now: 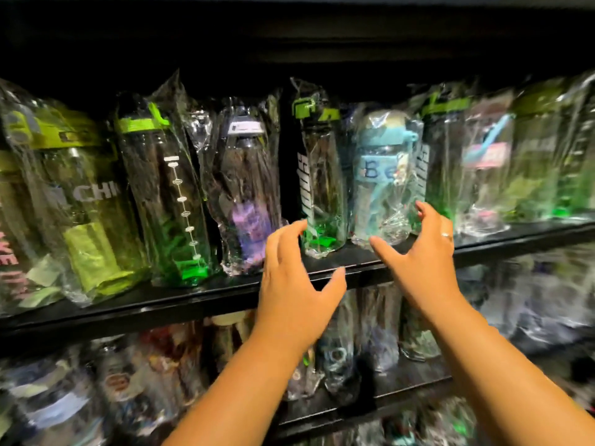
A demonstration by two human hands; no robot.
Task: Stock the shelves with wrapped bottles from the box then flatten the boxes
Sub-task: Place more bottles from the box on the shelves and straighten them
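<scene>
I see both hands raised in front of the upper shelf (161, 300), and neither holds anything.

1. Left hand (296, 278): fingers spread and slightly bent, palm toward the shelf. Its fingertips lie just beside the base of a wrapped green-capped bottle (318, 175), and its thumb sits over the shelf's front edge. I cannot tell whether it touches the wrap.
2. Right hand (421, 252): fingers spread wide and cupped toward the wrapped blue-capped bottle (383, 175). The thumb is in front of the bottle's base and the forefinger is at its right side. I cannot tell whether they make contact. A ring (446, 235) shows on one finger.
3. The blue-capped bottle stands upright on the upper shelf, just right of the green-capped bottle and in line with the other wrapped bottles.
4. A wrapped purple-tinted bottle (248, 188) stands left of the left hand.
5. The lower shelf (402, 386) carries more wrapped bottles, too blurred to identify.
</scene>
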